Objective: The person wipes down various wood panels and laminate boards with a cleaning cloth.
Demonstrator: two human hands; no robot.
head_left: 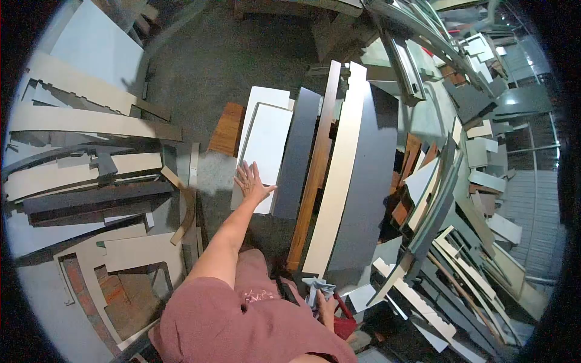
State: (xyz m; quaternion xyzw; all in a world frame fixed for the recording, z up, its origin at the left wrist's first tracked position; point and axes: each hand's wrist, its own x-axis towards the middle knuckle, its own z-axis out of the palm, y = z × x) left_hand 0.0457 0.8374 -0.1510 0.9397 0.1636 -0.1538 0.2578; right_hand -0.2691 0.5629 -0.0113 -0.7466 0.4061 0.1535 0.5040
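Note:
My left hand [254,184] lies with its fingers spread on the near end of a white panel [266,139]. That panel rests on another white panel [270,95], whose far end and left side show past it. Down by my right side, my right hand [327,310] is closed around a crumpled grey-blue cloth [316,290]; part of that hand is hidden. Just right of the white panels stands a dark grey board [299,151]. A brown wooden block [227,129] sits at their left.
Right of the dark board are a brown wooden strip [317,172], a long cream board [340,163] and a wide grey panel [368,181]. Offcuts pile up at the right [478,272]. Stacked boards [91,121] line the left. Concrete floor [200,66] shows ahead.

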